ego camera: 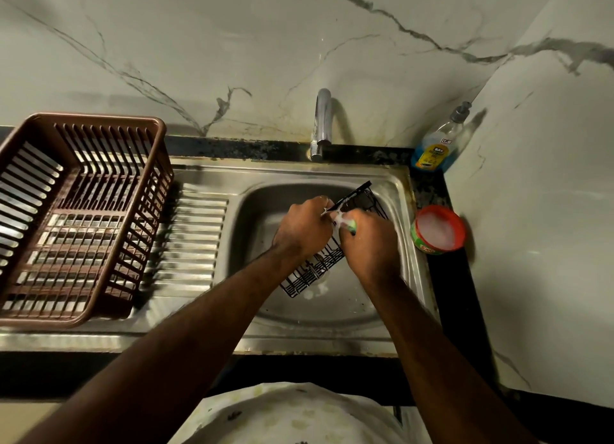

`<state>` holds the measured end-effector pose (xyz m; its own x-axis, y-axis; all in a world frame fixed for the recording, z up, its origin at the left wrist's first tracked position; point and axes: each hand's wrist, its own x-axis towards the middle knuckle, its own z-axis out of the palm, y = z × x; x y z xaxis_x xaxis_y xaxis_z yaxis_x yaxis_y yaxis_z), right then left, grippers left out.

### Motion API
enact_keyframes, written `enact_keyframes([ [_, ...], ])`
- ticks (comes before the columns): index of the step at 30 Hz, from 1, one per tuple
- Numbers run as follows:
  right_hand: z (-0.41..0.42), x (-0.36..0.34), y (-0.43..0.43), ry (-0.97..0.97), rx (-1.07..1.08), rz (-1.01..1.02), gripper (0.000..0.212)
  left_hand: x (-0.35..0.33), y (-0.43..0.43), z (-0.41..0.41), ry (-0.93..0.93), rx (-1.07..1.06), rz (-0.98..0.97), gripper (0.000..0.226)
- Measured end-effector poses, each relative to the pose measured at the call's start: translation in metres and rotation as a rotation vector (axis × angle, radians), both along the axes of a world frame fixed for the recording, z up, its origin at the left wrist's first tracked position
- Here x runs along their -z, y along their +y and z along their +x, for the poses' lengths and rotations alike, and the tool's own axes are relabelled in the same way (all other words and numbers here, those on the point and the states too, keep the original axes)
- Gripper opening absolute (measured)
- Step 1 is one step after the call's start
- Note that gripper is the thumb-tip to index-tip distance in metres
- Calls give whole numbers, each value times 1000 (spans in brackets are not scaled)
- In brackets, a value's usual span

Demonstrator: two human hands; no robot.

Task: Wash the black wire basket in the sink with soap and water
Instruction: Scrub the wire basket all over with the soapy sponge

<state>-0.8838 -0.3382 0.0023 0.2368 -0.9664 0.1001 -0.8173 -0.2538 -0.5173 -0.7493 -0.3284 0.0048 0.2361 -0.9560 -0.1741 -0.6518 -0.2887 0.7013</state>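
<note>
both hands [335, 234] over the sink [398, 191], left gripping black wire basket [312, 271], right a green scrubber [351, 225]

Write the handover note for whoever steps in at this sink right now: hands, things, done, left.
Left hand: gripping the black wire basket, held tilted over the sink bowl.
Right hand: closed on a green scrubber, foam on it, pressed against the basket's wires.
Nearby: tub of soap with suds on the right counter, dish liquid bottle in the corner, brown rack on the drainboard.
Done: soaping under way.
Left: finish scrubbing and rinse; no water runs from the tap.
</note>
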Motion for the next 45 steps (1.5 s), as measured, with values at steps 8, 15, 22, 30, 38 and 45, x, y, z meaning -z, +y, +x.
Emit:
enact_keyframes([
  [8, -12, 8, 11, 31, -29, -2, 22, 4, -2, 5, -45, -14, 46, 24],
  [15, -5, 9, 5, -8, -65, -77, 21, -1, -4, 3, -81, -18, 40, 26],
  [22, -23, 23, 27, -111, -41, -134, 17, 0, -5, 10, -87, -24, 79, 31],
  [30, -23, -9, 10, -337, 136, -60, 24, 0, -7, 9, -95, -23, 89, 35],
  [38, -1, -13, -16, -172, 78, -39, 18, -2, -5, 6, -211, 11, 76, 39],
  [45, 3, -1, -11, -98, 82, -31, 18, -4, -6, 7, -250, -1, 67, 39],
])
